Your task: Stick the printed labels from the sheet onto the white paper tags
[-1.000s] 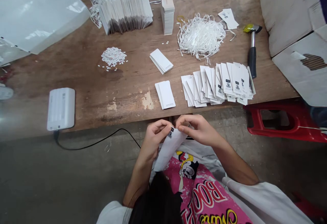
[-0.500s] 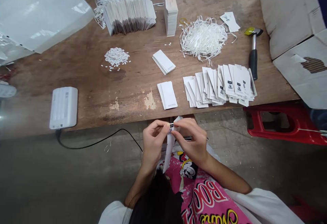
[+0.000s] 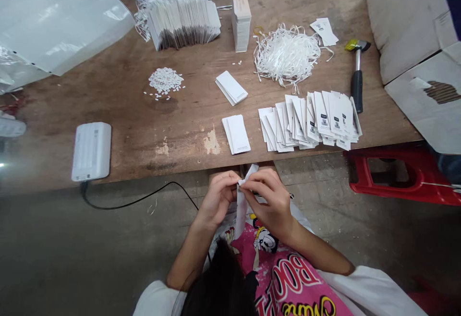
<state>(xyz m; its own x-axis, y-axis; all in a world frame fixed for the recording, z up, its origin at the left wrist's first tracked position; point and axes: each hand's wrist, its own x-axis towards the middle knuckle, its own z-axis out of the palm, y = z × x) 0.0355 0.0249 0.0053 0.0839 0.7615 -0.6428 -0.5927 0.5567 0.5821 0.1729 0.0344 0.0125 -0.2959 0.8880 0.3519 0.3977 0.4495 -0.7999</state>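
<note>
In front of my body, just off the table's near edge, a narrow white paper strip hangs down between my hands. Its upper end sticks up past my fingers. My left hand is closed in a pinch at the strip's left edge, by a small dark mark. From the other side, my right hand pinches the strip with thumb and fingers. My fingertips nearly meet and hide part of it. Closest on the table lies a small stack of white cards, with another stack of cards behind it.
Printed tags lie fanned at the right, before a heap of white strings. A hammer lies near cardboard boxes. Small white pieces form a pile. A cabled power bank sits left; a red stool stands right.
The strip has turned and shifted in my fingers, so its dark printed label is now mostly out of sight. My left hand has tilted and lowered slightly.
</note>
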